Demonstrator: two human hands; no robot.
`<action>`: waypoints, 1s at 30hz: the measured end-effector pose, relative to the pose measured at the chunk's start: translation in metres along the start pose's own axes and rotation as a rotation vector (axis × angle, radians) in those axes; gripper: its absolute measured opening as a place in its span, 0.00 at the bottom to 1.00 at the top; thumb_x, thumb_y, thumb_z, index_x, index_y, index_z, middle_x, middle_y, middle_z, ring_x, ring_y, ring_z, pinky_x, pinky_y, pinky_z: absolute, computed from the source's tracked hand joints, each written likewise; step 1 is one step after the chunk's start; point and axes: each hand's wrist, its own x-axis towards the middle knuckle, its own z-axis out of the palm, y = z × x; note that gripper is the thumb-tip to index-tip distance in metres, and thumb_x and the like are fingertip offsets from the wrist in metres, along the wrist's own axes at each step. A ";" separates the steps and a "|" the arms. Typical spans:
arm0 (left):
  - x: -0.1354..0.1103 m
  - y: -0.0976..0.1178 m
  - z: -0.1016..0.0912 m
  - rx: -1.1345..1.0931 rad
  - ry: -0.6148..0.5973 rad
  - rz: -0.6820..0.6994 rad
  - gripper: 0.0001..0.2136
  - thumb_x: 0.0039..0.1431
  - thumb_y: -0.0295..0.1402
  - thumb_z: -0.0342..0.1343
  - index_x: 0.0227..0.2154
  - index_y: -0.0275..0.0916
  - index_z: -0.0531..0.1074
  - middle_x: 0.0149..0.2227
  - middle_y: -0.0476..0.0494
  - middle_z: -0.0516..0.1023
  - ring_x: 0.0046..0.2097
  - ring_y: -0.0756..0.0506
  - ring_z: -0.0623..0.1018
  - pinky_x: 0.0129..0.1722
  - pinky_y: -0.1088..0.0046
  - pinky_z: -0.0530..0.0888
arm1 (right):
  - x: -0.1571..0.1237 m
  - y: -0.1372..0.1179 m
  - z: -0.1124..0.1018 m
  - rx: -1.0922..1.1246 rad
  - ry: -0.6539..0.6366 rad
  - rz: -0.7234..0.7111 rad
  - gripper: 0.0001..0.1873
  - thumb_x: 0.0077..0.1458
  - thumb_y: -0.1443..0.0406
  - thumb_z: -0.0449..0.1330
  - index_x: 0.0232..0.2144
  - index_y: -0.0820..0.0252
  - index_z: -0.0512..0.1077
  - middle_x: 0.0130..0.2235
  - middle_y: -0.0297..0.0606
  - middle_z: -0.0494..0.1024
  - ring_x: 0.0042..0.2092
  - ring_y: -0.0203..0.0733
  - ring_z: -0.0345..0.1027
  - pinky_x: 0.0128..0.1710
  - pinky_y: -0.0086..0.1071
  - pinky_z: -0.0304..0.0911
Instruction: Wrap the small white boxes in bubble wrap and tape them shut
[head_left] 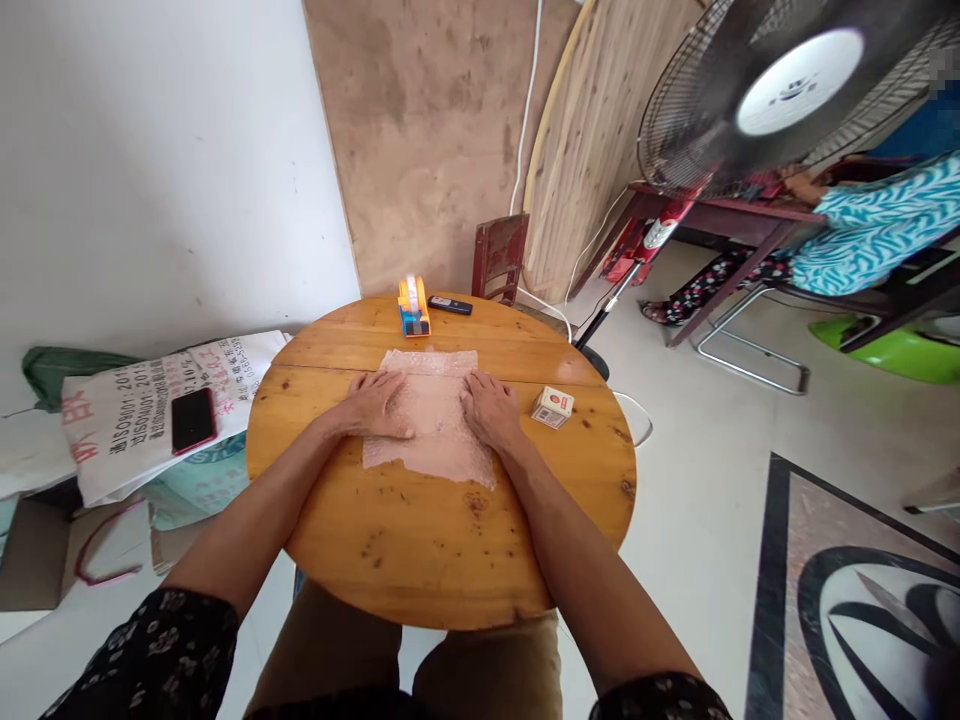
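Note:
A sheet of clear bubble wrap (435, 400) lies flat on the round wooden table (420, 555). My left hand (377, 405) rests on its left side, fingers stretched out and thumb spread toward the middle. On the opposite edge lies my right hand (491, 408), palm down with its fingers extended. Right of that hand stands a small cream-coloured box (553, 407) with red print. Beyond the sheet sit an orange and blue tape dispenser (413, 306) with a roll of tape and a dark, slim handheld device (450, 305).
A large stand fan (799, 85) rises at the right, its pole (619, 295) near the table. Behind the table is a red-brown chair (500, 258). Printed sacks (150, 400) with a phone (193, 418) on top lie at left. A person in a patterned blue top (877, 230) sits at a desk.

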 end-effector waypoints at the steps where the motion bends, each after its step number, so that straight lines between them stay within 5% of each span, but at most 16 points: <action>1: 0.000 0.000 -0.001 -0.012 -0.010 0.001 0.56 0.42 0.62 0.55 0.68 0.33 0.45 0.71 0.32 0.45 0.71 0.32 0.44 0.67 0.51 0.41 | 0.000 -0.001 -0.001 -0.001 0.000 0.000 0.20 0.65 0.63 0.45 0.54 0.60 0.67 0.61 0.46 0.69 0.60 0.49 0.59 0.54 0.42 0.52; 16: 0.006 -0.011 -0.012 -0.121 -0.017 -0.023 0.45 0.44 0.42 0.54 0.67 0.37 0.49 0.70 0.37 0.50 0.70 0.37 0.49 0.68 0.58 0.43 | 0.007 -0.006 -0.001 0.000 -0.047 -0.003 0.21 0.64 0.63 0.43 0.53 0.61 0.68 0.61 0.49 0.68 0.56 0.54 0.61 0.51 0.44 0.53; 30: 0.014 -0.013 -0.011 -0.192 0.049 -0.050 0.38 0.43 0.40 0.57 0.62 0.41 0.61 0.64 0.41 0.64 0.65 0.32 0.58 0.65 0.55 0.49 | 0.008 -0.009 0.002 0.040 -0.038 0.018 0.23 0.63 0.63 0.43 0.54 0.62 0.68 0.61 0.49 0.68 0.57 0.55 0.61 0.52 0.47 0.52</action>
